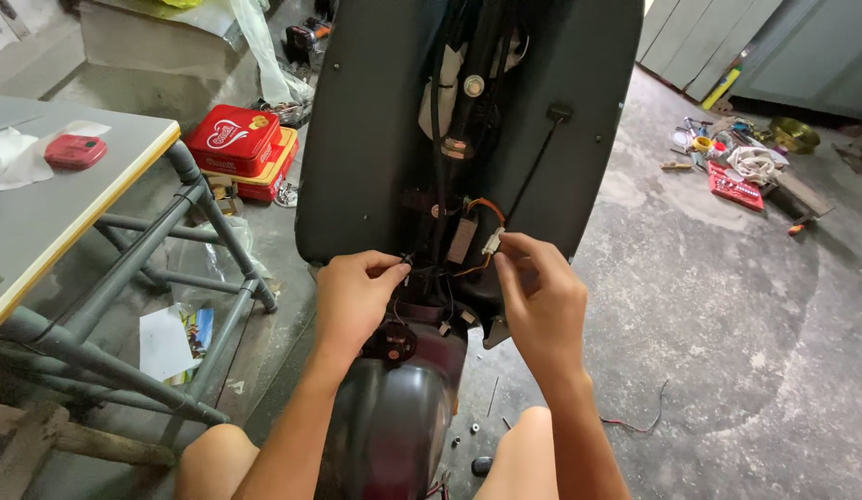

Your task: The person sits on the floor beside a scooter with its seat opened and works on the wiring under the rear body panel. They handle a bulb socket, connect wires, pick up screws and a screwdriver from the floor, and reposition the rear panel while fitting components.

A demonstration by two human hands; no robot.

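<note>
A scooter's black front panel [375,139] stands upright before me, its inner side showing cables and a steering column. My right hand [537,296] pinches a small white plug connector [492,243] on orange and black wires. My left hand [355,296] grips a thin black wire [405,262] just left of it, at the panel's lower edge. Below the hands sits the dark maroon body section [398,407] with a round black socket. My bare knees flank it.
A grey-framed table [69,208] with a small red case [75,150] stands at left. Red tins [234,139] lie on the floor behind it. Tools, a rag and a red tool tray [736,190] are scattered at the right. Small screws lie near my knees.
</note>
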